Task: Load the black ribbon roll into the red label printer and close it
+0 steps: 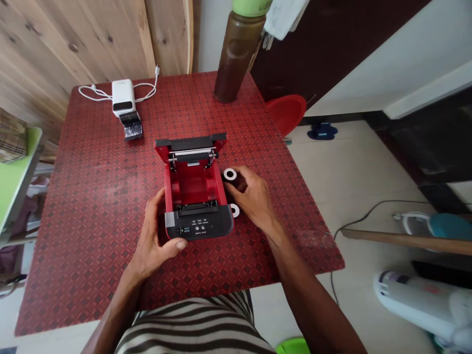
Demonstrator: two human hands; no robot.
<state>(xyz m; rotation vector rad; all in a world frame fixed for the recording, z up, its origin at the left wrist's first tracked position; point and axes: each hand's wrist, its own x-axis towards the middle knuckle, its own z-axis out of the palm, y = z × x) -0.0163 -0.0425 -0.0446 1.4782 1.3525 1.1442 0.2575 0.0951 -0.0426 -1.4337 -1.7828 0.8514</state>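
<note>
Red printer (194,184) | left hand (157,241) clasps its front | right hand (250,196) cups roll (229,174)

This looks like a room in a private home, not a workshop or lab. A plain table with a red patterned cover serves as the counter (84,206), set against a far wall of knotty wood panelling (73,37). A large bottle with a green cap (238,56) stands on it, and a white cloth (283,17) hangs beside a dark cupboard (324,46) at far right. The pale tiled floor (354,167) holds a red plastic tub (286,114) and a blue slipper (322,131). At near right lies a white appliance (416,307), perhaps a vacuum cleaner, though it is cropped. A green shelf (14,172) stands at left.
</note>
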